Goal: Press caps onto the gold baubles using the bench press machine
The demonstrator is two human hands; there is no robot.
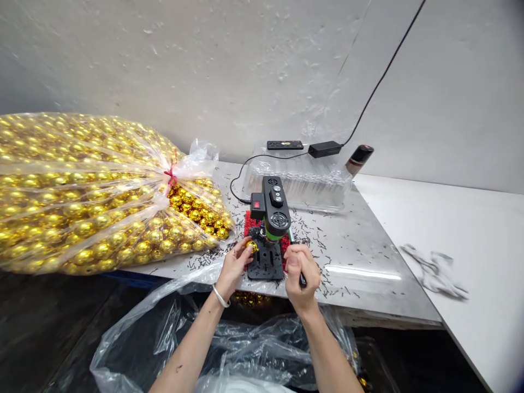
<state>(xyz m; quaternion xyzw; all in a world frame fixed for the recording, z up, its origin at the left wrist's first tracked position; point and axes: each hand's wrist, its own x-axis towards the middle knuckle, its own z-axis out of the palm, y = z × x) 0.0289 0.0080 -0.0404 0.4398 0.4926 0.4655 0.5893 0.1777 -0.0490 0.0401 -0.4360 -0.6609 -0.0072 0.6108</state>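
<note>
Between the fingertips of my left hand (233,266) is a shiny gold ball (252,246), held at the left side of a small black bench drill press (277,210). My right hand (302,273) is wrapped round the black grip of the press's lever (303,280), on the machine's right. The slotted black base plate (266,266) lies below the drill head. What is under the head is partly hidden by the ball and my fingers. A red mat (250,221) shows beneath the machine.
A large clear bag of gold balls (82,196) fills the left. Dark shavings (315,240) litter the metal tabletop (368,256). Behind stand a clear plastic box (298,191), a power adapter (325,148) and a spray can (359,159). White gloves (438,273) lie right; an open plastic bag (164,333) hangs below the edge.
</note>
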